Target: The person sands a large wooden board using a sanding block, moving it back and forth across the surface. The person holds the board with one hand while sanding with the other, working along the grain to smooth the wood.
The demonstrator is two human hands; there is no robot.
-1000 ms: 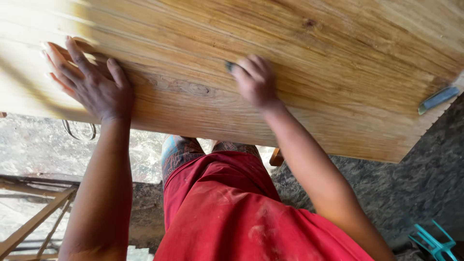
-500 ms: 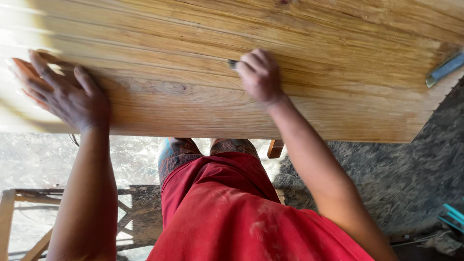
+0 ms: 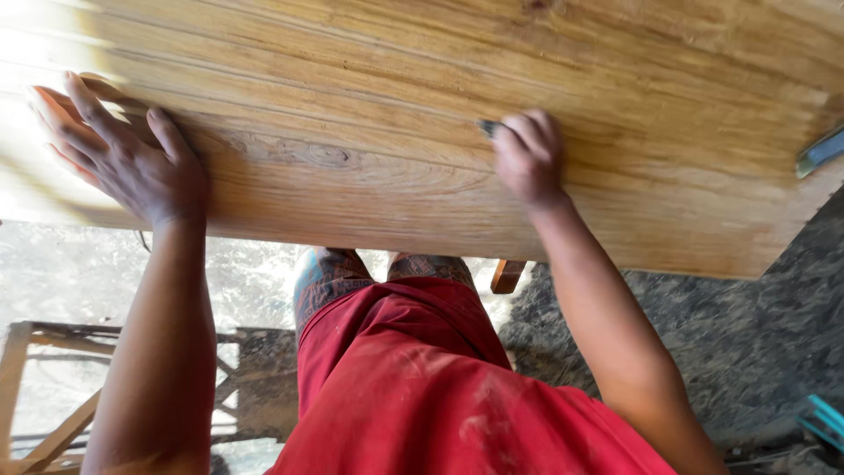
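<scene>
**Hands flat and gripping on the wooden panel**

Left hand (image 3: pixel 123 163) lies spread wide on the panel (image 3: pixel 422 114), at the upper left of the frame, fingers fanned out and palm pressed to the wood near its near edge. I see nothing held in it. My right hand (image 3: pixel 527 157) sits near the middle of the frame, curled narrow over a small dark pad (image 3: pixel 488 127), of which only one corner shows past the fingertips; I cannot tell what kind of pad it is. That hand presses the pad against the panel's surface.

The panel fills the whole upper half of the frame, golden-brown with long grain lines and a knot (image 3: pixel 330 157) between my two hands. Its near edge runs from the left side down toward the lower right. At the right edge of the frame a grey-blue tool (image 3: pixel 819 151) rests on the panel, well apart from my right hand.

Below the panel I see my red shirt (image 3: pixel 440 396) in the lower middle, a wooden frame (image 3: pixel 35 396) at the lower left, and dark rough ground (image 3: pixel 747 334) at the lower right.
</scene>
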